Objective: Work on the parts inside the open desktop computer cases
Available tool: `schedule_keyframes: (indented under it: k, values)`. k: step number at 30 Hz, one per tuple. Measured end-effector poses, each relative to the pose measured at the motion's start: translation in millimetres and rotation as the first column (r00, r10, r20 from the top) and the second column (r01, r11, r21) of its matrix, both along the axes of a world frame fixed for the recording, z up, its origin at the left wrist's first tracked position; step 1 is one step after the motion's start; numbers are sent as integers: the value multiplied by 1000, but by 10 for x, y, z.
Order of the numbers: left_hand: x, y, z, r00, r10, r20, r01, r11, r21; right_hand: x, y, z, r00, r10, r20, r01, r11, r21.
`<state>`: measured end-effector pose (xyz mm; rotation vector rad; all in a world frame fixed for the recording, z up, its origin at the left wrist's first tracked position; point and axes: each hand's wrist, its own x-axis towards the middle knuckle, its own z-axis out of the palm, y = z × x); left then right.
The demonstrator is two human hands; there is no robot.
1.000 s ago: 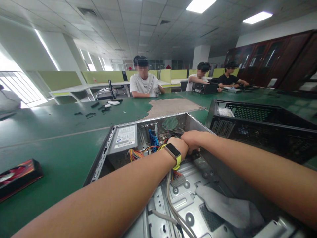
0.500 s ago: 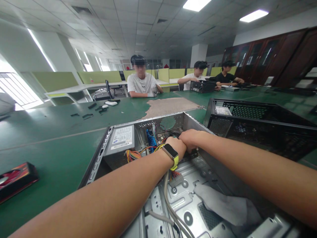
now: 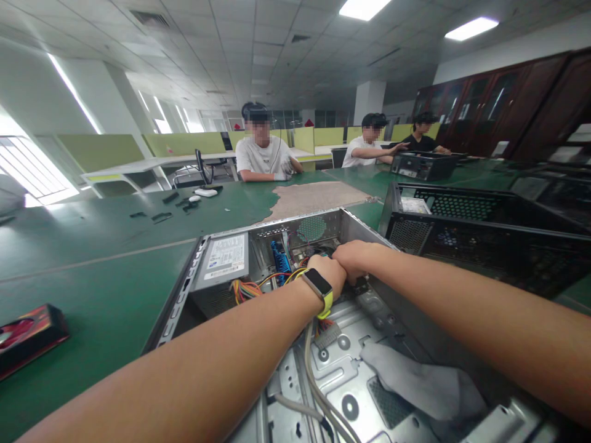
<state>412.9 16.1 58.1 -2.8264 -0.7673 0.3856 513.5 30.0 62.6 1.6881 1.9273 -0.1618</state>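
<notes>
An opened computer case [image 3: 344,375] lies in front of me, its metal inside facing up. My left hand [image 3: 327,271], with a watch [image 3: 317,283] on a yellow strap at the wrist, reaches down among the boards and cables. Touching it from the right is my right hand [image 3: 353,258]. Both hands look curled over the same spot; the fingertips and what they grip are hidden. A blue heatsink [image 3: 281,261] and the power supply [image 3: 226,258] sit to their left. Coloured power cables [image 3: 247,290] run beneath my left forearm. Nearer me lie a loose connector [image 3: 327,336] and a grey cloth [image 3: 415,381].
A black computer case [image 3: 484,246] stands at the right, and a red-and-black box [image 3: 34,338] at the left. Small dark parts [image 3: 161,216] and a white object [image 3: 205,192] lie farther back. Across the green table [image 3: 106,289] sit three people, one behind another case [image 3: 425,165].
My hands stay nearly in place inside the case. Across the table, the person in white at the right has shifted a computer case rightward and stretched out an arm.
</notes>
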Motion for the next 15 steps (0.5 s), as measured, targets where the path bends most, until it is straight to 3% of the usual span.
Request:
schedule_keyframes:
  k: [15]
  values:
    - [7, 18, -14, 1000, -10, 4, 10, 1000, 1, -5, 16, -7, 1000, -6, -1, 6, 1000, -7]
